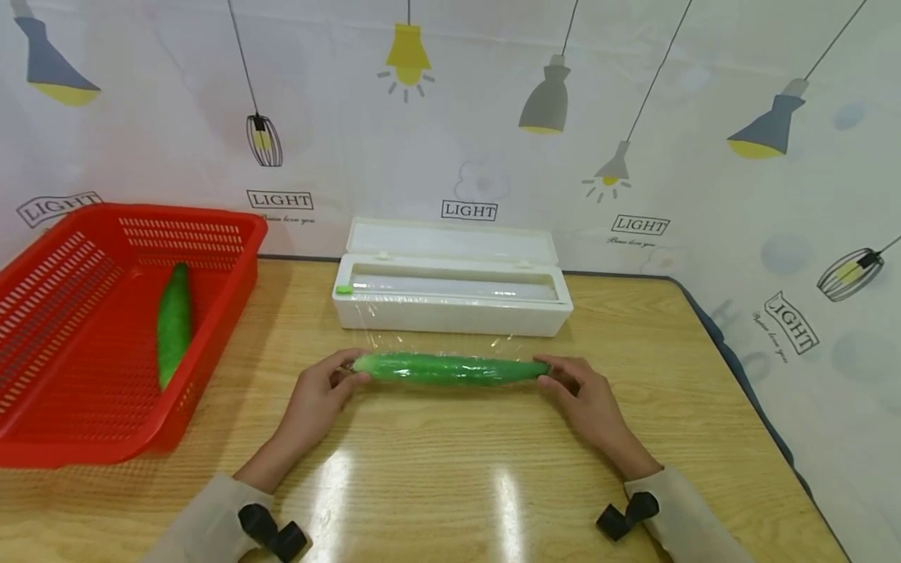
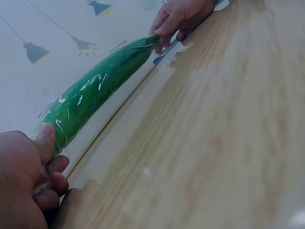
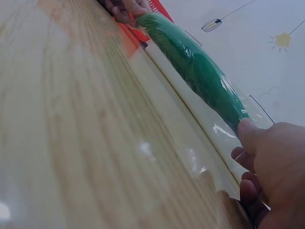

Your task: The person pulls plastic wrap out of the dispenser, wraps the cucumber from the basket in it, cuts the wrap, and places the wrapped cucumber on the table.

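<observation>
A green cucumber (image 1: 450, 369) with shiny clear cling film around it lies crosswise between my two hands. My left hand (image 1: 325, 395) pinches its pale end, thumb on the near side. At the darker right end, my right hand (image 1: 583, 399) pinches it the same way. Clear film stretches from the cucumber back to a white cling film dispenser (image 1: 454, 314), whose lid (image 1: 450, 241) stands raised. Both wrist views show the wrapped cucumber (image 2: 90, 93) held above the table, the film wrinkled and glossy on its skin (image 3: 195, 67).
On the left stands a red plastic basket (image 1: 120, 450) with another cucumber (image 1: 174, 324) in it. A small green slider (image 1: 344, 289) sits at the dispenser's left end. The wooden table (image 1: 422, 485) meets a lamp-patterned backdrop (image 1: 464, 117) behind and to the right.
</observation>
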